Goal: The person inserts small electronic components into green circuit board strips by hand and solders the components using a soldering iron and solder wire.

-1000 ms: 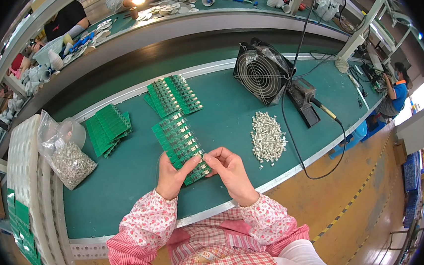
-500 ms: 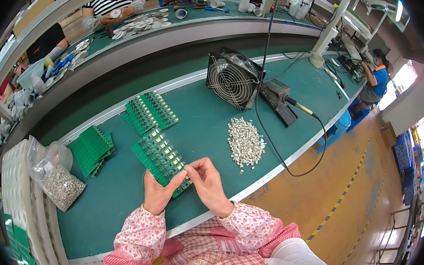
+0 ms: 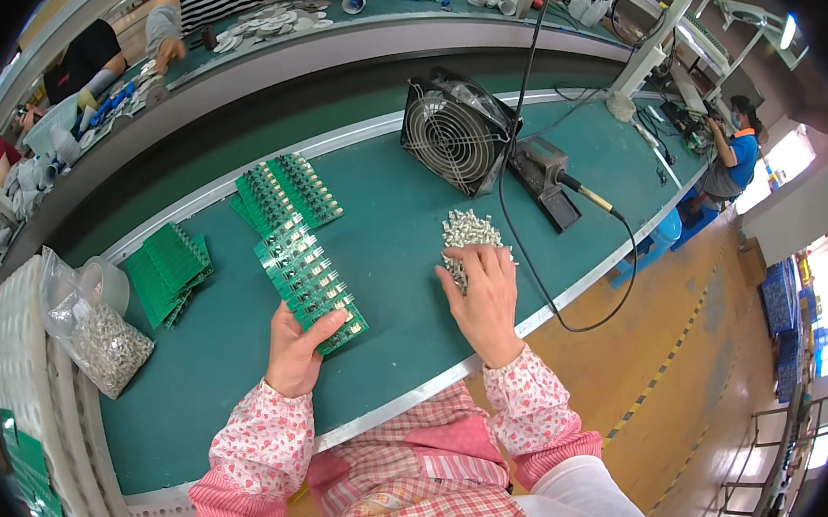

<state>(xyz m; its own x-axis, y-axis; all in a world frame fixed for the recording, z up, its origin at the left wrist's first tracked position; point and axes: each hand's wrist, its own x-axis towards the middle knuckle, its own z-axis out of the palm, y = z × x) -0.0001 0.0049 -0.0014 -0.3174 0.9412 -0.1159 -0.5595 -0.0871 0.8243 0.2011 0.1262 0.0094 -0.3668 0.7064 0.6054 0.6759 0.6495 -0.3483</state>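
Note:
My left hand (image 3: 296, 354) grips the near end of a green circuit board panel (image 3: 304, 271), thumb on top. The panel is tilted, and rows of small pale parts stand along it. My right hand (image 3: 488, 305) reaches palm down over a heap of small whitish components (image 3: 471, 228), its fingers curved and the thumb apart. The fingertips touch the near side of the heap; whether a piece sits between them does not show. Beyond the held panel lie more populated green boards (image 3: 288, 190), side by side on the green table mat.
A stack of green boards (image 3: 165, 273) lies at left, near a clear bag of small parts (image 3: 107, 346) and a white rack (image 3: 29, 325). A black fan (image 3: 452, 140) and a soldering iron (image 3: 589, 196) on its stand are at the back; its cable hangs along the table's right edge.
My right hand has left the held panel and moved right to the component heap. My left hand keeps its grip on the panel. Across the bench, a person's hands have moved apart.

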